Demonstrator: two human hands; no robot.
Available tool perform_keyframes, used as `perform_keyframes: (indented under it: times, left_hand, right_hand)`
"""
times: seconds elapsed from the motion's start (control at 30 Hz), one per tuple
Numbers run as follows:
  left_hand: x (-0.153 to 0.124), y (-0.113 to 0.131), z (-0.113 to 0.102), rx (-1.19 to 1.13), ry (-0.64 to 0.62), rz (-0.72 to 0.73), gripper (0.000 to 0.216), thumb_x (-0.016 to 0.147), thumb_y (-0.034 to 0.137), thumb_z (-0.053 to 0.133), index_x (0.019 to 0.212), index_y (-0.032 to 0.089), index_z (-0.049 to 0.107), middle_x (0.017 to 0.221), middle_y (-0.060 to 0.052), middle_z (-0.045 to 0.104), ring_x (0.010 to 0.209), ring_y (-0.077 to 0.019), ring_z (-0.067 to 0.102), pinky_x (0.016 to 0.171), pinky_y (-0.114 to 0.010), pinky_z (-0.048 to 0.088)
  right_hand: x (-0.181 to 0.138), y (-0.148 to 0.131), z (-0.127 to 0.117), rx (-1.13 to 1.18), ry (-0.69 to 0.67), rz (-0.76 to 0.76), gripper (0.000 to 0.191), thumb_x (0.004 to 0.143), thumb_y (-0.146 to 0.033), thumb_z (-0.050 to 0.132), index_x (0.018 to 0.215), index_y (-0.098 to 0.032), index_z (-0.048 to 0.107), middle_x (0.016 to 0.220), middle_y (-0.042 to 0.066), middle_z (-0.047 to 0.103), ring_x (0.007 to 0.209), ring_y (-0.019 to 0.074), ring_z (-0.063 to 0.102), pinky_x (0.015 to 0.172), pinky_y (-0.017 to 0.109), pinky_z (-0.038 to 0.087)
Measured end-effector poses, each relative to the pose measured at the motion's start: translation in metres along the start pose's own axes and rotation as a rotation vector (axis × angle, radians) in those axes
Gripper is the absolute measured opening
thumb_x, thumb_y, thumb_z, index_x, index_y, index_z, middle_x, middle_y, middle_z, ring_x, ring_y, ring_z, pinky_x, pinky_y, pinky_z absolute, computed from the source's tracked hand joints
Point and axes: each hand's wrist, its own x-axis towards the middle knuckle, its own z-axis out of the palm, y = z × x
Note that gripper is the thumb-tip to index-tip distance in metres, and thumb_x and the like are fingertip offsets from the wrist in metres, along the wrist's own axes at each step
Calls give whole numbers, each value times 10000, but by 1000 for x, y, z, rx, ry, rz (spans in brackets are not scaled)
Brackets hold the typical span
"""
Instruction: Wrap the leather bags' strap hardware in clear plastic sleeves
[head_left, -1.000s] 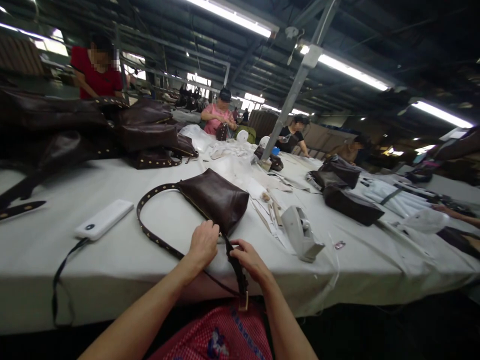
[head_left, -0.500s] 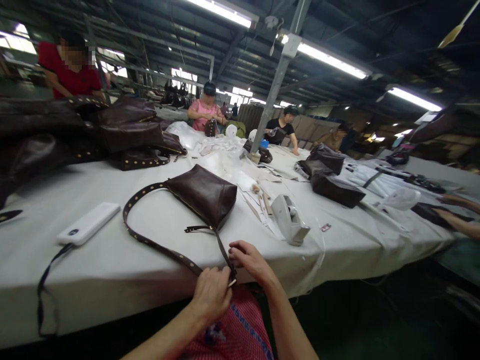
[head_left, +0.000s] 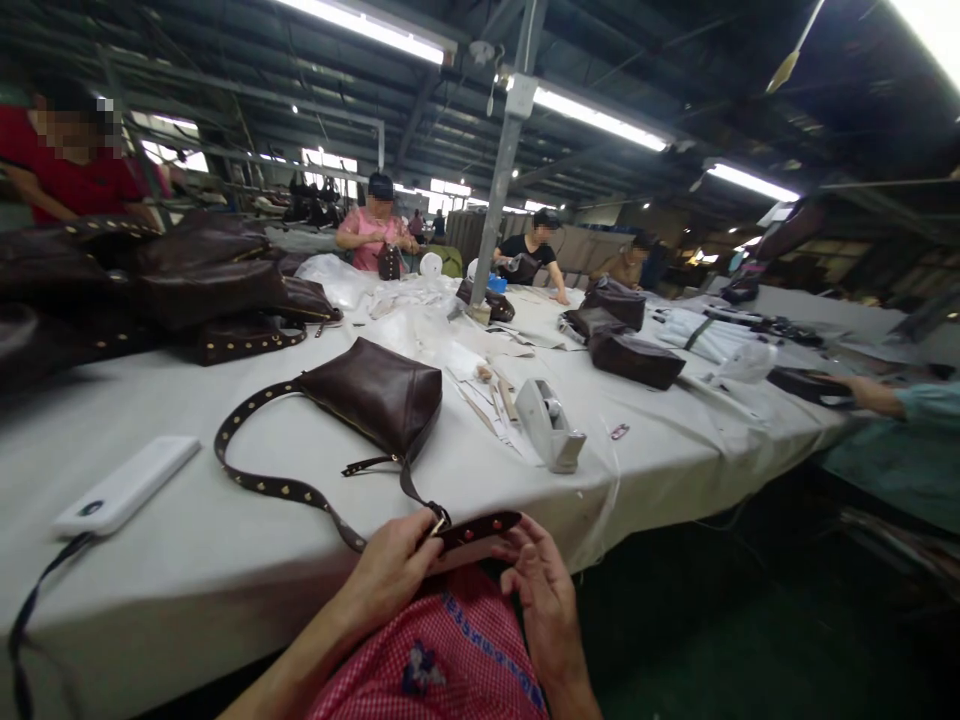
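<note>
A dark brown leather handbag (head_left: 375, 395) lies on the white-covered table, its gold-studded shoulder strap (head_left: 259, 482) looping left and back to the table's front edge. My left hand (head_left: 401, 555) is closed on the strap at the metal buckle (head_left: 439, 522). From the buckle the pointed strap end (head_left: 480, 528) sticks out to the right, showing a few red-looking studs or holes. Beside that end is my right hand (head_left: 546, 585), its fingers loosely apart and the fingertips at the tip of the strap. A thin zipper pull (head_left: 369, 465) hangs from the bag's near side.
A white power bank (head_left: 131, 485) with a black cable lies left. A tape dispenser (head_left: 551, 425) stands right of the bag by paper strips. Brown bags (head_left: 202, 290) are piled far left, more (head_left: 634, 355) lie right. A post (head_left: 506, 165) rises mid-table. Several co-workers surround the table.
The view has turned right. The strap end now extends rightward from the buckle, where before it was hidden at my hands. My right hand has moved down and right, palm turned up.
</note>
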Motion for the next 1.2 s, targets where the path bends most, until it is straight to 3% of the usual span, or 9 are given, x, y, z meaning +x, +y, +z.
perform_keyframes:
  times: [0.1, 0.23, 0.4, 0.47, 0.57, 0.67, 0.83, 0.97, 1.2]
  left_hand:
    - [-5, 3, -2, -88, 8, 38, 104, 830, 234, 435, 753, 197, 495, 752, 1, 602, 718, -165, 545, 638, -247, 376]
    - [-7, -4, -3, -223, -60, 35, 113, 832, 288, 451, 813, 190, 504, 746, 17, 579, 705, -155, 523, 641, -246, 393]
    - [6, -10, -1, -327, -124, -49, 442, 879, 332, 381, 1286, 177, 454, 756, 17, 609, 723, -166, 559, 722, -275, 438]
    - [14, -10, 6, -278, -110, -9, 439, 872, 350, 403, 1259, 187, 532, 902, -21, 658, 870, -187, 580, 834, -287, 426]
    - [24, -15, 20, -301, -47, -34, 334, 846, 335, 400, 933, 167, 675, 841, -26, 666, 822, -191, 583, 778, -276, 437]
    - [31, -24, 34, -512, -13, -157, 253, 795, 326, 450, 824, 168, 645, 670, 6, 616, 671, -170, 569, 661, -265, 436]
    - [32, -35, 43, -756, -75, -278, 289, 751, 325, 428, 915, 146, 585, 597, -11, 642, 550, -171, 601, 559, -275, 448]
    - [24, -33, 33, -898, -112, -326, 359, 735, 343, 460, 1015, 134, 538, 660, -59, 695, 585, -191, 653, 574, -290, 472]
    - [13, -27, 16, -1085, -290, -240, 610, 557, 94, 660, 1138, 175, 489, 985, -102, 702, 860, -216, 679, 738, -295, 469]
  right_hand:
    - [8, 7, 19, 188, -116, 159, 467, 777, -538, 668, 1082, -189, 608, 922, 79, 682, 634, 137, 594, 453, 205, 387]
    - [10, 16, 35, 311, -120, 253, 401, 718, -530, 730, 921, -199, 630, 709, -3, 647, 493, 92, 531, 417, 189, 358]
    - [7, 25, 28, 280, -106, 252, 426, 721, -523, 727, 993, -206, 643, 837, 32, 708, 632, 162, 641, 557, 268, 501]
    - [4, 29, 23, 249, -137, 232, 408, 744, -512, 706, 1021, -216, 658, 883, 36, 718, 741, 194, 666, 687, 321, 539]
    - [-4, 31, 20, 138, -166, 148, 378, 755, -516, 686, 995, -224, 693, 948, 42, 724, 911, 235, 660, 859, 366, 515]
    - [-16, 24, 23, -80, -193, -14, 283, 819, -479, 622, 871, -217, 716, 852, 48, 715, 826, 218, 652, 785, 319, 516]
    - [-31, 16, 31, -303, -395, -351, 177, 892, -217, 518, 906, -244, 693, 863, 30, 706, 809, 186, 651, 750, 277, 501]
    - [-31, 17, 34, -388, -451, -612, 300, 850, -98, 505, 1038, -260, 674, 921, 37, 724, 836, 191, 673, 741, 272, 524]
    - [-28, 25, 22, -348, -415, -712, 351, 886, -123, 490, 1195, -249, 599, 1088, 78, 692, 1000, 204, 664, 831, 293, 546]
